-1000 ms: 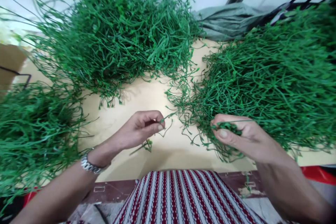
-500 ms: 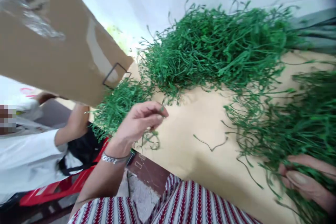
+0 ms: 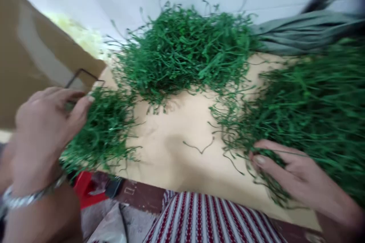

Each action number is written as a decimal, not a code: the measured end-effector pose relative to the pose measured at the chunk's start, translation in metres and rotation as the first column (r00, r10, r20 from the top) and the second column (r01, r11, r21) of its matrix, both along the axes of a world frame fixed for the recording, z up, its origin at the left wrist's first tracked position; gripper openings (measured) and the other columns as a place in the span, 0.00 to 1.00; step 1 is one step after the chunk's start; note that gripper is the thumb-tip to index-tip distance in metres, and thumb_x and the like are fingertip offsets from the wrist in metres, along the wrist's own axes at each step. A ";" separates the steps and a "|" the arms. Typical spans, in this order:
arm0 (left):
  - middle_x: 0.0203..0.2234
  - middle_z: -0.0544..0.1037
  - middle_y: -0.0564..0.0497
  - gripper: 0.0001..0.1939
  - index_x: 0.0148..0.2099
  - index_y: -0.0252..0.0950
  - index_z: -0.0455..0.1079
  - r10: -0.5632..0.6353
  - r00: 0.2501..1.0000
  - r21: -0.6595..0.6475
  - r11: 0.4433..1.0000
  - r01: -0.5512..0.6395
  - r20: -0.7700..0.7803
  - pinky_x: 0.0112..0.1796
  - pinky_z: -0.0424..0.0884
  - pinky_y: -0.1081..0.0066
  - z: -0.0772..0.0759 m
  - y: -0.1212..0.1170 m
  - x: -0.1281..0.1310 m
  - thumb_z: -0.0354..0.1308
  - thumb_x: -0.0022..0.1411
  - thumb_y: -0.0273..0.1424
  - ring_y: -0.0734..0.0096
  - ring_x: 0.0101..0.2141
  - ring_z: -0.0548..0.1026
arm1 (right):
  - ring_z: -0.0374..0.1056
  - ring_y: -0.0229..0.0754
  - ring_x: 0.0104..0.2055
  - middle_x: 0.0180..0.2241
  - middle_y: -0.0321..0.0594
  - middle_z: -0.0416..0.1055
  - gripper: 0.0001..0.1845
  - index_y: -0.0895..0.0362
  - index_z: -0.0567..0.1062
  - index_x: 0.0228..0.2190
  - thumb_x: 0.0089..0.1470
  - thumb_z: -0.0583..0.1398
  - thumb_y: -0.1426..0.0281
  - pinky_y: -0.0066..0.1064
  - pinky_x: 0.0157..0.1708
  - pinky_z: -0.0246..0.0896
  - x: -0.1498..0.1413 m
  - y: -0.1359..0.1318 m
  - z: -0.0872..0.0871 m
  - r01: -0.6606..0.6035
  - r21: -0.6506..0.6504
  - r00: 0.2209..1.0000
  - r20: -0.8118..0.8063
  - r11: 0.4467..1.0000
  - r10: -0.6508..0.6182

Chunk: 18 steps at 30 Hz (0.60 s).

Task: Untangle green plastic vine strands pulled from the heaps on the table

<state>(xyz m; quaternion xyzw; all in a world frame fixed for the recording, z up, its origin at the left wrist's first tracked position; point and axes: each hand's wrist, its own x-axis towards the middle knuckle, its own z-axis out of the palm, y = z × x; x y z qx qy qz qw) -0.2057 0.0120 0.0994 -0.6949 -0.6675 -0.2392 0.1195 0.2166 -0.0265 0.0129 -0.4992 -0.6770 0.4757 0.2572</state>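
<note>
Thin green stems with small knobbed ends lie in heaps on a tan tabletop (image 3: 171, 163). My right hand (image 3: 296, 178) is closed, pinching a bunch of green stems (image 3: 273, 188) at the near side of the big right heap (image 3: 319, 110). At the far left, my left hand (image 3: 45, 133) is curled, thumb toward the fingers, over the edge of a smaller heap (image 3: 105, 129) and close to a bent wire (image 3: 81, 71). What lies between its fingers is mostly hidden. One V-bent stem (image 3: 201, 152) rests alone between the hands.
A further heap of stems (image 3: 182, 53) sits at the back middle. A cardboard box (image 3: 48, 57) stands at the left, with pale yellow material (image 3: 76, 34) behind it. Grey-green cloth (image 3: 299, 32) lies at the back right. A red object (image 3: 85, 190) is below the table's front edge.
My left hand has moved left from above the tabletop to the small heap beside the box. My right hand still pinches stems. The view has shifted right.
</note>
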 end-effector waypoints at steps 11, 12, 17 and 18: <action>0.50 0.68 0.42 0.20 0.54 0.36 0.61 -0.527 0.539 -0.158 0.603 0.782 0.658 0.49 0.65 0.62 -0.075 -0.024 0.195 0.54 0.58 0.28 0.62 0.50 0.66 | 0.60 0.33 0.25 0.25 0.35 0.63 0.15 0.58 0.66 0.26 0.58 0.51 0.61 0.25 0.25 0.55 -0.024 0.008 0.013 -0.158 -0.127 0.979 -0.151 0.979 0.138; 0.52 0.65 0.40 0.21 0.55 0.35 0.60 -0.556 0.465 -0.131 0.536 0.834 0.689 0.51 0.62 0.59 -0.081 -0.018 0.203 0.53 0.59 0.28 0.60 0.52 0.63 | 0.59 0.33 0.25 0.24 0.34 0.62 0.14 0.58 0.66 0.26 0.58 0.51 0.62 0.25 0.25 0.55 -0.024 0.009 0.012 -0.173 -0.130 0.975 -0.160 0.976 0.151; 0.31 0.74 0.47 0.12 0.46 0.33 0.67 -0.458 0.275 -0.072 0.411 0.909 0.845 0.37 0.69 0.67 -0.091 -0.001 0.217 0.51 0.60 0.28 0.69 0.34 0.71 | 0.58 0.33 0.26 0.24 0.34 0.61 0.13 0.58 0.66 0.26 0.57 0.53 0.63 0.26 0.28 0.55 -0.023 0.013 0.010 -0.202 -0.126 0.969 -0.173 0.971 0.179; 0.27 0.73 0.49 0.09 0.43 0.33 0.68 -0.429 0.283 -0.075 0.441 0.895 0.858 0.33 0.68 0.70 -0.091 -0.001 0.217 0.52 0.60 0.28 0.71 0.30 0.70 | 0.58 0.33 0.26 0.24 0.34 0.61 0.14 0.58 0.66 0.25 0.57 0.53 0.62 0.26 0.28 0.55 -0.023 0.013 0.011 -0.182 -0.120 0.972 -0.175 0.976 0.160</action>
